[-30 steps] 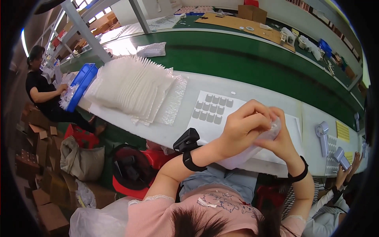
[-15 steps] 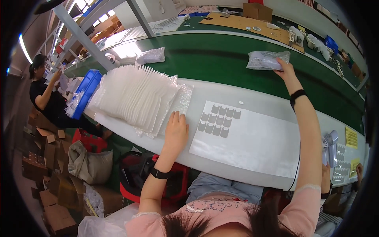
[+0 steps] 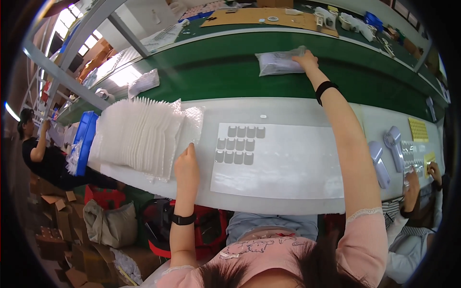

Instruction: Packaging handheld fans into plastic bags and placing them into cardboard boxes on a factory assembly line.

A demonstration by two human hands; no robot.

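Observation:
My right hand [image 3: 306, 60] reaches out over the green conveyor belt [image 3: 211, 72], fingers closed on the right end of a clear bubble-wrap bag with a pale item inside [image 3: 277, 63]. My left hand [image 3: 187, 165] is at the right side of a thick stack of white bubble-wrap bags [image 3: 137, 137]. Its fingertips are pinched together at the edge of a bubble-wrap bag [image 3: 193, 120] lying there. Right of that hand, a white sheet [image 3: 283, 177] carries several small grey stickers [image 3: 238, 144] in rows.
Another wrapped package [image 3: 144, 82] lies on the belt's left. A blue bin [image 3: 85, 144] stands beyond the stack. Pale handheld devices [image 3: 394, 148] lie on the right, near a co-worker's hands [image 3: 411, 185]. A metal post [image 3: 128, 34] rises at the back left.
The view has swung right, so the scene sits further left. My left fingers, earlier laid out by the bags, are now pinched. My right hand still holds the wrapped package over the belt.

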